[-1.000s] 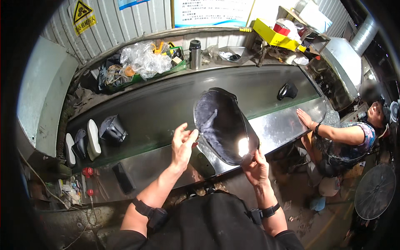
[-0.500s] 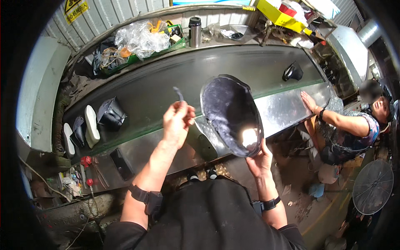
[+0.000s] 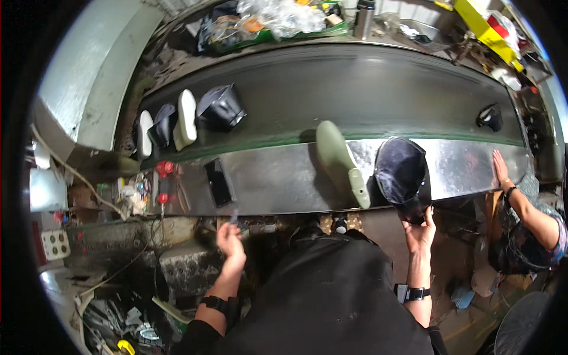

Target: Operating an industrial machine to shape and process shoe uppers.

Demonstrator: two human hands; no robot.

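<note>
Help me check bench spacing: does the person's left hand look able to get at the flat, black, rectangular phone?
Probably yes: the left hand is near the shiny metal ledge bearing the phone, with no visible obstacle, though the blurred, thin greyish strip it appears to pinch might need setting down.

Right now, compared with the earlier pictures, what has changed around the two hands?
The left hand moved left and back, still with a thin, blurred strip. The right hand still holds the black boot piece, shifted right, so the green form shows fully. The view also turned. The phone and white pieces stayed in place.
</note>
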